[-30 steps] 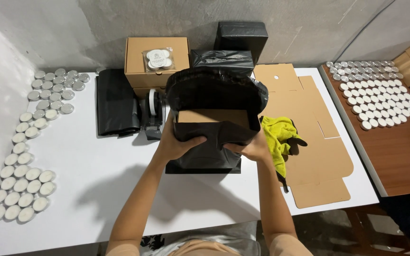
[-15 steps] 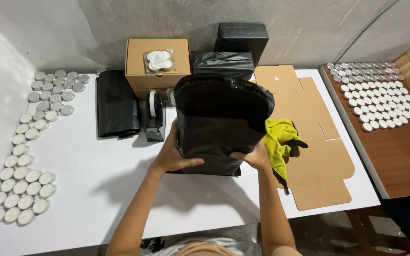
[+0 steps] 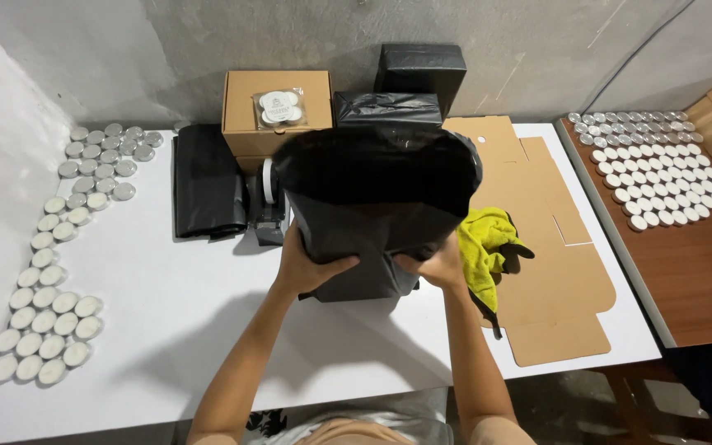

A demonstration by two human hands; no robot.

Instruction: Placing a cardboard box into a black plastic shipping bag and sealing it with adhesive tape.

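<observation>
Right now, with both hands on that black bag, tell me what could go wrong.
1. The black bag fills the middle of the view and hides whatever is inside, so the contents might sit crooked unnoticed.
2. The tape dispenser stands right beside the bag near the left hand; a sideways shift could knock it over.
3. The yellow cloth lies against the right hand and might get dragged along with the plastic.
</observation>
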